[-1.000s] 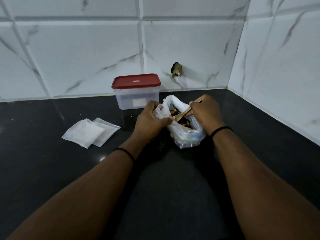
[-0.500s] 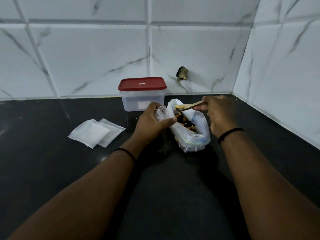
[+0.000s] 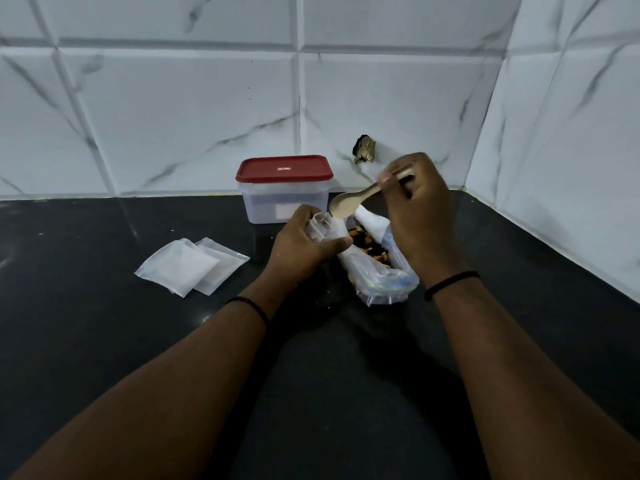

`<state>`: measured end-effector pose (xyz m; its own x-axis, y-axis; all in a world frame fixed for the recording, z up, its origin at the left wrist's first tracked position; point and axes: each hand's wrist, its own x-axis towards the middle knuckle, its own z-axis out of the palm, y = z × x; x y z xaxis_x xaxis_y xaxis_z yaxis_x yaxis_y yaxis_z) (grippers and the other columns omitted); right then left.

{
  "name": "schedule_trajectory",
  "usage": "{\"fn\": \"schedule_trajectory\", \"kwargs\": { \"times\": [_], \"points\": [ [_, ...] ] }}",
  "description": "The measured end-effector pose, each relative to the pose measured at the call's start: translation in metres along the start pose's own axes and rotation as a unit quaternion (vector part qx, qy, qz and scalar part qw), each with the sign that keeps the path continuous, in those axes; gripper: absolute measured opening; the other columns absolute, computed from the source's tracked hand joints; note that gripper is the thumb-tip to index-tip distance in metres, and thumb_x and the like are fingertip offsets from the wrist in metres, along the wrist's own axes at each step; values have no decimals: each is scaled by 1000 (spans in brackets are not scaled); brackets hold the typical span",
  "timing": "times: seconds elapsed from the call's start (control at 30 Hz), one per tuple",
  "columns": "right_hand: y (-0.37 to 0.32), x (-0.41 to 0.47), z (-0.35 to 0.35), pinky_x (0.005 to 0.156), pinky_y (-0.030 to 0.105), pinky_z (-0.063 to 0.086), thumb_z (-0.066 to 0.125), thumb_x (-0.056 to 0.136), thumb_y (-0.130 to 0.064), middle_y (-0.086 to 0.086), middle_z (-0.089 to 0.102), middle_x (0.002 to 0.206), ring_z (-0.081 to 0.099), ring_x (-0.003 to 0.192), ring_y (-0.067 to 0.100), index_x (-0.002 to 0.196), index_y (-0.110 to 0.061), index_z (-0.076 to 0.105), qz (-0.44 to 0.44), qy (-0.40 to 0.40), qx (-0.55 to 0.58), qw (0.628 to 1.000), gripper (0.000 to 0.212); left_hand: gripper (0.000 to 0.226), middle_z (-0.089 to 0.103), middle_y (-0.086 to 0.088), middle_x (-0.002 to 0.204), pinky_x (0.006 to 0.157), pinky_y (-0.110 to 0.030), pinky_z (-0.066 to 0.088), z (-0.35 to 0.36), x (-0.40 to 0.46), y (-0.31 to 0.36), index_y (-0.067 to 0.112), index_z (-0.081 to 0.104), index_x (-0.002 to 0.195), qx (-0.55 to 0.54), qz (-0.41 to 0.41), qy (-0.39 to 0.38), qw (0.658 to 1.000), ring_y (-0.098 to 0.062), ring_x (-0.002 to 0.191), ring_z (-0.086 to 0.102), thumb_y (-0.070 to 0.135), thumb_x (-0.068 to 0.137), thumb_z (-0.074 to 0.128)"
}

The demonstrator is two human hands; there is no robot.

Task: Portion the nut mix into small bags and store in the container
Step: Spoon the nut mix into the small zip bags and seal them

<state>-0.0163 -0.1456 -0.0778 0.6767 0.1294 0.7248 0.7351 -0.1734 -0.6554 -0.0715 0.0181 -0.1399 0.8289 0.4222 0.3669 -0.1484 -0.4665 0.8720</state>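
Note:
A clear plastic bag of nut mix [image 3: 381, 282] lies open on the black counter, nuts [image 3: 367, 242] showing at its mouth. My left hand [image 3: 301, 244] grips a small white bag [image 3: 325, 228] beside that mouth. My right hand [image 3: 419, 209] holds a wooden spoon [image 3: 349, 202] by its handle, the bowl tilted just above the small bag's opening. A clear container with a red lid [image 3: 284, 188] stands shut behind my left hand, by the wall.
Two small empty bags [image 3: 190, 265] lie overlapped on the counter [image 3: 104, 306] to the left. Tiled walls close off the back and the right side. A dark hole [image 3: 363, 152] marks the back wall.
My right hand lifted the spoon out of the nut bag and swung it up and left over the small bag. My left hand kept its grip.

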Motion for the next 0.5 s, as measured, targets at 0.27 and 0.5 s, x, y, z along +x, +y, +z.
{"fn": "schedule_trajectory", "kwargs": {
  "times": [0.27,0.5],
  "points": [
    [37,3,-6,78,49,54,53,100,-28,5,64,88,63,83,30,100,-18,49,109,-77,-172,976,11,44,62,4,110,67,-17,42,1,-2,4,25,55,115,47,-17,-23,998,-8,91,61,33,79,80],
    [40,5,-1,61,24,48,58,98,-25,-1,67,89,66,68,8,96,-16,57,184,-134,-112,967,9,43,61,3,114,66,-14,41,1,-2,6,26,54,116,56,-19,-35,998,-7,90,59,29,81,79]
  ]
}}
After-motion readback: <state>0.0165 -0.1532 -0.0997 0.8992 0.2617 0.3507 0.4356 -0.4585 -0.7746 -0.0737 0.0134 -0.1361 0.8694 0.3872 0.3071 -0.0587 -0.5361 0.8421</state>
